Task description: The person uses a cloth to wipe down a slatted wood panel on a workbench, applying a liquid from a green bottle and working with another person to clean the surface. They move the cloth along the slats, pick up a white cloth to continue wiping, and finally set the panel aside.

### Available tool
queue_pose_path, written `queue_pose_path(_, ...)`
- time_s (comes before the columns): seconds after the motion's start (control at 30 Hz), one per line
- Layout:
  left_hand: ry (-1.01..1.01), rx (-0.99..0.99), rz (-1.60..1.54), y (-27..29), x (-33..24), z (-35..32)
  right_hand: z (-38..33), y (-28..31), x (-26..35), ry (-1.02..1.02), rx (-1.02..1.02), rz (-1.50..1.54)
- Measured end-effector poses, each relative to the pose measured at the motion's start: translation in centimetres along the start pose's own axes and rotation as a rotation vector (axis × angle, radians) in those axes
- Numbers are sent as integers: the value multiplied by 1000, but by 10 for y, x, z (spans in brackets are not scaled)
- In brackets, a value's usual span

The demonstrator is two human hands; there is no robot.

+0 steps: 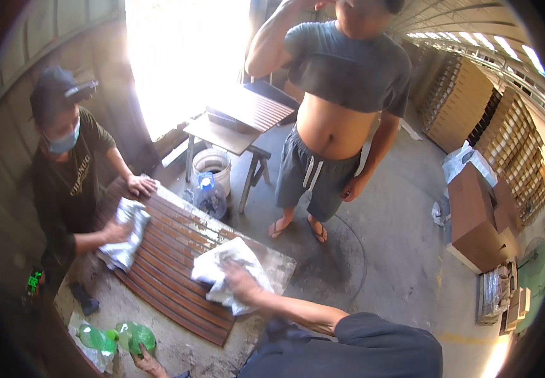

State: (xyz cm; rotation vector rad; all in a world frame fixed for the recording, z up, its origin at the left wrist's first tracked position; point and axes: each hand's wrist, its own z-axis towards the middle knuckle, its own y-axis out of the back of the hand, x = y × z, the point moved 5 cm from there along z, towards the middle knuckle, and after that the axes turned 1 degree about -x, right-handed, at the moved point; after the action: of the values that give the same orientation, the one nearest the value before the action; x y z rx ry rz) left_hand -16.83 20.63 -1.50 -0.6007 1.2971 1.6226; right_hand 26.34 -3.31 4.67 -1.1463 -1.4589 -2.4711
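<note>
Right hand point(242, 281) (flat), crumpled rag point(229, 272), ribbed panel point(172, 264)

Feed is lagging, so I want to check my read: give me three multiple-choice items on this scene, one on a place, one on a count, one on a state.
1. Where are the green bottles?
A) on the slatted wooden panel
B) on the floor
C) on the tabletop beside the panel

2. How many white cloths lie on the panel?
A) two
B) one
C) three

3. How is the right hand?
A) hanging free
B) resting on a white cloth
C) gripping a bottle

Answers:
1 C: they lie off the panel's near corner, at the left hand.
2 A: the near cloth is under the right hand, and the far cloth is under a co-worker's hand.
3 B: it lies on top of the near cloth.
</note>
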Motion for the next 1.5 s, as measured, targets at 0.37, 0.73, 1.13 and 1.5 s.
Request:
queue_pose_path(0.37,340,-97,270,-50,-128,-146,19,29,2,312,116,-81)
queue_pose_path(0.73,-74,238,374,-137,-201,-142,60,18,-36,217,105,-189)
queue_pose_path(1.13,-101,218,481,-142,-197,-148,83,10,-41,405,203,-125)
queue_pose_path(1.5,-123,122,504,-152,-209,-135,103,-123,97,757,369,69)
